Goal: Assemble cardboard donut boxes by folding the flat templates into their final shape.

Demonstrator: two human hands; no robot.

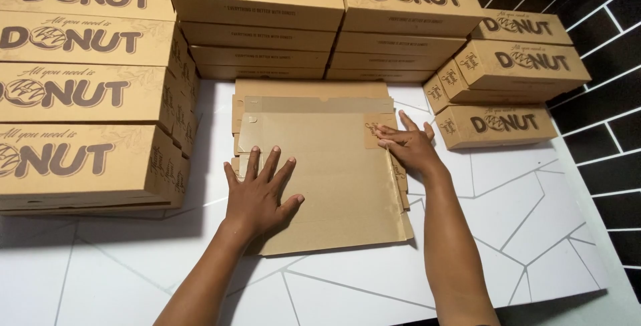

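Note:
A stack of flat, unfolded brown cardboard box blanks (334,166) lies in the middle of the white table (521,206). My left hand (259,189) rests flat on the top blank near its left side, fingers spread. My right hand (408,145) presses on the blank's right edge, fingertips on a small folded side flap (374,132). Neither hand grips anything.
Assembled brown cardboard boxes stand stacked on the left (87,99), along the back (267,19) and at the right (507,79). A dark tiled wall (601,132) runs along the right side. The table's front edge lies close to me.

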